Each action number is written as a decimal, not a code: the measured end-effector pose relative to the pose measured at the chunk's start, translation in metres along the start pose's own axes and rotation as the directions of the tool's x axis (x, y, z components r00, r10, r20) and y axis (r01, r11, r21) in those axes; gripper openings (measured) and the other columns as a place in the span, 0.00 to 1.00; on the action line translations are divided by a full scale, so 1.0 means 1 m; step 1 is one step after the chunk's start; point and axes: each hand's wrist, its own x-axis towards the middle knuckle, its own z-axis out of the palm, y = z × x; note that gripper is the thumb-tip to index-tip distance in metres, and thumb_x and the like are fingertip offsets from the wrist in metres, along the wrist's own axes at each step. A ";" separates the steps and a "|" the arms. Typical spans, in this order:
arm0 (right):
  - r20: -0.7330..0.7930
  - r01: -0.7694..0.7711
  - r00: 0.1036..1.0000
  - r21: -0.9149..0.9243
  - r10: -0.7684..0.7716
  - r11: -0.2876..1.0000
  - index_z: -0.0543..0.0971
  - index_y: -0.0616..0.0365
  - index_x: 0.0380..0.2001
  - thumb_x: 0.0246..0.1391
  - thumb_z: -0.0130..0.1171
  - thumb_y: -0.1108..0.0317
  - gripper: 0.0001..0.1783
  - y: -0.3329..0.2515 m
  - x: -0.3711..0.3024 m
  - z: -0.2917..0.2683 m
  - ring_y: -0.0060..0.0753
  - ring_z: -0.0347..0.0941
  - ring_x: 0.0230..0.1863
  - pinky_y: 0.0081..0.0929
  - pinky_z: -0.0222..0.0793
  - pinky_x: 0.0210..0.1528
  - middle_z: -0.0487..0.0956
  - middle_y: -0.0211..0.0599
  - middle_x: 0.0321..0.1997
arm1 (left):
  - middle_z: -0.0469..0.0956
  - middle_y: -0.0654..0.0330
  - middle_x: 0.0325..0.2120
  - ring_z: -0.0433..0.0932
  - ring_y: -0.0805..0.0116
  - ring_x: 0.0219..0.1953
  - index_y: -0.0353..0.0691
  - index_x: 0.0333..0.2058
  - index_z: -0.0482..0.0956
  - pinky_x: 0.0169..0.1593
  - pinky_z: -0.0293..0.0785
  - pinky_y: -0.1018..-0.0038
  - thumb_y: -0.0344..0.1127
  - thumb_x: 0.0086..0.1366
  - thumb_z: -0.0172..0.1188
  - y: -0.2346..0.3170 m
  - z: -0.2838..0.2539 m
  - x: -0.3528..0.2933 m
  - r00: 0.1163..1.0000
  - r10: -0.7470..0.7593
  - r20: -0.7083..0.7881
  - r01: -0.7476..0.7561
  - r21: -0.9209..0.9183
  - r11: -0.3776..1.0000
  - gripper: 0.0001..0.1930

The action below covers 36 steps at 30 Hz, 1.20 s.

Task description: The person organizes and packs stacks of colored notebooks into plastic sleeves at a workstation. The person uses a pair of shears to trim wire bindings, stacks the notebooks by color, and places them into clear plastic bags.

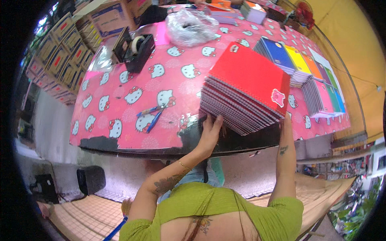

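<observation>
A thick stack of spiral notebooks with red covers is tilted at the near edge of the table, its bound and page edges facing me. My left hand grips the stack's lower left corner, thumb and fingers against the edges. At the lower right corner my right hand holds the other side, its fingers mostly hidden behind the stack. Left of the stack, slim blue-handled tools lie crossed on the tablecloth, too blurred to name surely.
A pink cat-patterned cloth covers the table. A black tape dispenser stands far left, a clear plastic bag at the back. Blue notebooks, yellow notebooks and pink notebooks are right. Cartons are piled beyond the left side.
</observation>
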 end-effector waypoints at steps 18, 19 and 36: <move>0.137 0.042 0.973 0.687 -0.185 0.726 0.71 0.59 0.55 0.57 0.56 0.62 0.24 0.048 -0.074 0.205 0.46 0.57 0.68 0.46 0.53 0.68 0.68 0.40 0.63 | 0.79 0.56 0.37 0.79 0.68 0.38 0.35 0.47 0.76 0.44 0.74 0.71 0.42 0.68 0.52 0.092 -0.084 0.162 0.930 0.352 -0.108 -0.309 0.291 0.905 0.17; 0.128 0.050 0.972 0.712 -0.199 0.700 0.72 0.59 0.55 0.57 0.56 0.62 0.24 0.049 -0.068 0.219 0.45 0.56 0.69 0.46 0.51 0.69 0.68 0.39 0.63 | 0.79 0.54 0.39 0.79 0.62 0.41 0.34 0.49 0.75 0.46 0.73 0.69 0.42 0.67 0.53 0.099 -0.103 0.142 0.898 0.436 -0.069 -0.343 0.512 0.787 0.19; 0.105 0.456 0.862 0.269 -0.496 0.848 0.71 0.60 0.54 0.58 0.54 0.70 0.20 -0.074 -0.005 0.326 0.27 0.72 0.48 0.24 0.68 0.50 0.75 0.35 0.49 | 0.78 0.54 0.42 0.78 0.66 0.44 0.34 0.51 0.72 0.45 0.75 0.67 0.45 0.70 0.49 0.135 -0.164 -0.015 0.969 0.210 -0.134 -0.192 0.135 0.972 0.20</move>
